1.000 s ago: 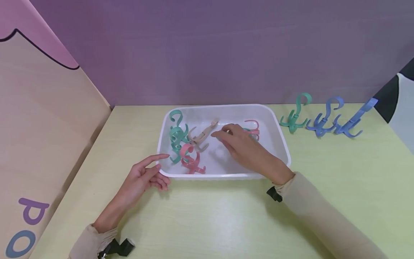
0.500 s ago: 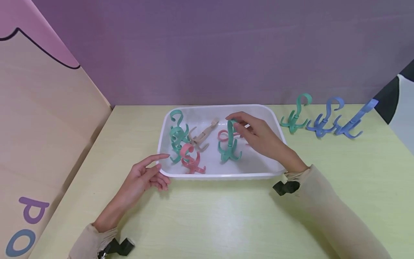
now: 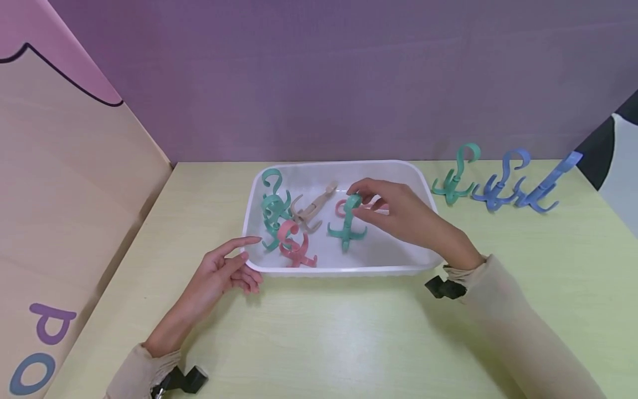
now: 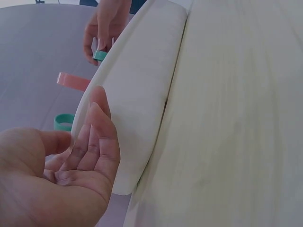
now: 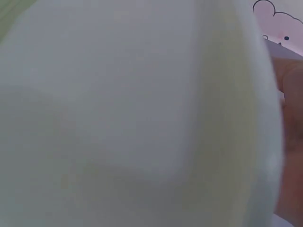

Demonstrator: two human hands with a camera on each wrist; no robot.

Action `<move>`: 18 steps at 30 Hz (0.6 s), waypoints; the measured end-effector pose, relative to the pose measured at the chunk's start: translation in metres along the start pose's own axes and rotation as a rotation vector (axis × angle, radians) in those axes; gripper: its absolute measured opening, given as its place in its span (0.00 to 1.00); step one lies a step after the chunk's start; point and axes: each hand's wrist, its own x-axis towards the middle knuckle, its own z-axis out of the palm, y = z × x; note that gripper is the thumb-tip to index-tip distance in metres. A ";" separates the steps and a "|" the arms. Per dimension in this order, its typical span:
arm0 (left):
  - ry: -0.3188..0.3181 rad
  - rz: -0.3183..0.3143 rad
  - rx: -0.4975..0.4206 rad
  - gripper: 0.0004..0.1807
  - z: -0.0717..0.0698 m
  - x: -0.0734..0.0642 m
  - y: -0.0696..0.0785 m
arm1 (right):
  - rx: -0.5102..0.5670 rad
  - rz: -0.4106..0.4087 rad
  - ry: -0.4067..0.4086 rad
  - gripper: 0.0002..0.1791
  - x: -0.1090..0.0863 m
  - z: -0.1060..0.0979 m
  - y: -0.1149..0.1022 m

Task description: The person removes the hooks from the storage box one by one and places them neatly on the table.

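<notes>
In the head view my right hand (image 3: 399, 213) pinches the curved top of a green clawed hanging hook (image 3: 347, 230) over the middle of the white plastic tray (image 3: 349, 271). The claws point down, close over the tray floor. A pink hook (image 3: 340, 208) lies behind it, partly hidden by the hand. My left hand (image 3: 219, 277) holds the tray's front left corner, thumb and fingers at the rim. At the tray's left end lie green hooks (image 3: 275, 208), a pink hook (image 3: 296, 249) and a beige hook (image 3: 314, 210). The right wrist view is mostly the blurred tray wall.
On the table (image 3: 319, 343), right of the tray, stand a green hook (image 3: 453, 185) and two blue hooks (image 3: 492, 191), the farther one (image 3: 540, 191) leaning right. A purple panel (image 3: 349, 83) rises behind the table, and a printed panel (image 3: 75, 194) borders the left.
My right hand has lifted a green hook from the pile in the tray, moved right, then lowered and tilted it. The pink hook behind now shows differently. The left hand stays put.
</notes>
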 end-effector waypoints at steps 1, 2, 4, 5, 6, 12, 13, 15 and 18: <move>-0.001 -0.001 -0.002 0.24 0.000 0.000 0.000 | -0.009 -0.008 0.004 0.15 0.000 0.001 -0.002; -0.004 -0.001 -0.006 0.24 -0.001 0.000 0.000 | -0.015 -0.012 0.010 0.14 0.000 0.001 -0.004; -0.008 -0.001 -0.015 0.24 -0.001 0.000 0.000 | -0.035 -0.006 0.025 0.11 -0.001 0.003 -0.010; -0.011 -0.002 -0.022 0.24 -0.002 0.001 -0.001 | -0.052 -0.003 0.033 0.10 -0.002 0.005 -0.014; -0.013 -0.004 -0.031 0.24 -0.002 0.001 -0.001 | -0.075 -0.001 0.041 0.10 -0.002 0.006 -0.018; -0.026 -0.006 -0.062 0.25 -0.003 0.001 -0.001 | -0.220 -0.032 0.063 0.14 -0.003 0.019 -0.034; -0.027 -0.005 -0.061 0.25 -0.003 0.001 -0.001 | -0.229 -0.042 0.067 0.14 -0.003 0.020 -0.034; -0.029 -0.005 -0.062 0.25 -0.003 0.001 -0.002 | -0.240 -0.049 0.070 0.14 -0.005 0.021 -0.035; -0.031 -0.005 -0.066 0.25 -0.003 0.002 -0.002 | -0.231 -0.064 0.076 0.14 -0.005 0.019 -0.036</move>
